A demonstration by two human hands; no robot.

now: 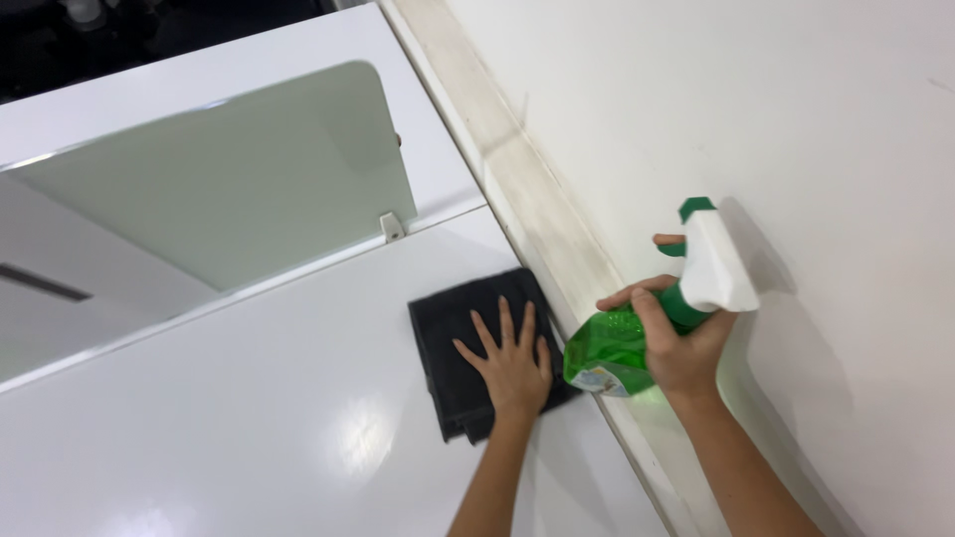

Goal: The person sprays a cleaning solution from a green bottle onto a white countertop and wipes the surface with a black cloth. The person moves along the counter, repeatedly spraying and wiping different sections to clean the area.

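So the left hand [507,360] is flat on a black cloth [468,343], palm down, fingers spread and pointing up toward the wall, not gripping anything, just pressing on it. The cloth is folded into a rough rectangle and sits on a glossy white top [249,428], with its right edge up near a beige ledge [557,249] that runs diagonally between the top and the wall [796,109]. The right hand [681,338] is wrapped around the neck of a green spray bottle [612,348], index finger out front on the trigger under the white sprayer head [718,268], which has a green nozzle tip aimed up and away. The bottle is tilted, with its fat end down toward the left, just beside the left hand and hanging over the corner of the cloth and the ledge. It throws a soft shadow on the wall. Behind the cloth there's a raised white panel with a pale green glass lid [229,189] and a little white clip [392,227] at its lower corner.
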